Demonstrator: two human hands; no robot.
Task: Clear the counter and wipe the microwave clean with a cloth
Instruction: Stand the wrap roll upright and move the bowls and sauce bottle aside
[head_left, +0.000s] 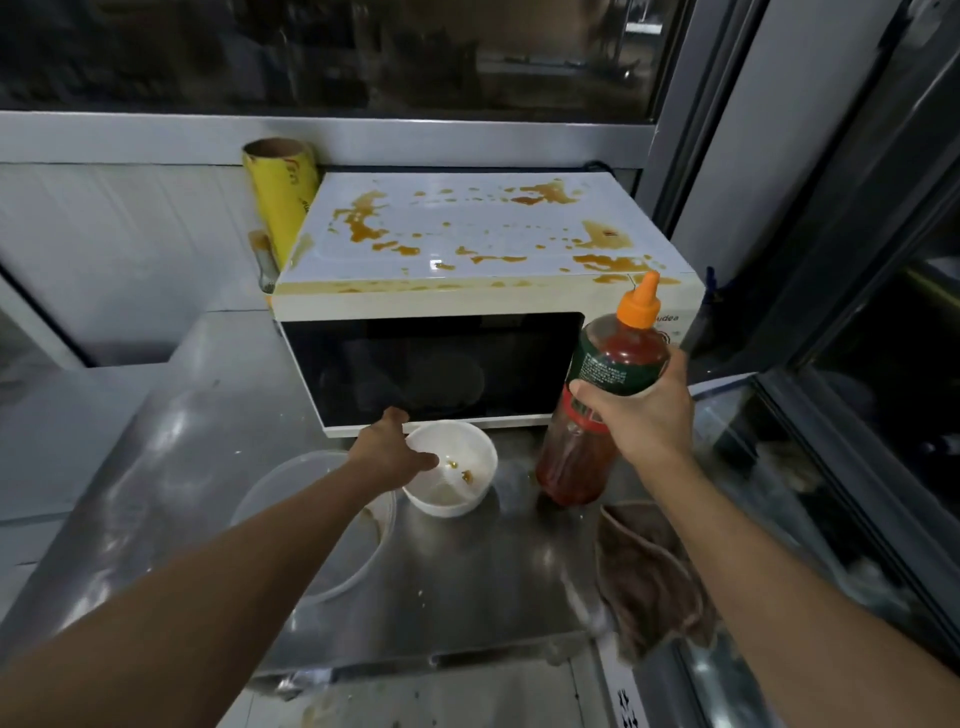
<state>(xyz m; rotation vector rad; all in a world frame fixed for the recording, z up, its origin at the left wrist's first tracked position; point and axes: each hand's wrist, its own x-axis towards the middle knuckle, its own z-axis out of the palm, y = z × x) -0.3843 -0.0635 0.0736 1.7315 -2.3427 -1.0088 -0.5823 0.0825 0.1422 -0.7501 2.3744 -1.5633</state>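
My right hand (641, 410) is wrapped round the middle of the sauce bottle (602, 395), fingers across its green label; the bottle tilts, orange cap toward the microwave's top right corner, and its base sits low over the bench (467, 571). I cannot tell whether the base touches the steel. My left hand (389, 447) reaches to the white bowl (451, 470): thumb lies over the near rim into the bowl, the other fingers run round the far outside, so I am gripping the rim. The bowl stands on the bench just in front of the microwave (457, 312) and holds a few brown scraps.

Under my left forearm sits a clear plastic container (291, 499), just beside the bowl. A brown cloth (649, 577) lies crumpled at the bench's right edge, near the bottle, untouched by either hand.

The microwave is white with a dark door, at the back of the bench. Its top is splashed with orange-brown sauce (363, 223), some of it along the front edge. A yellow roll of wrap (283, 200) leans at its left rear corner. Bench is stainless steel, reflective. Dark window glass (311, 52) behind; a metal-framed glass panel to the right.
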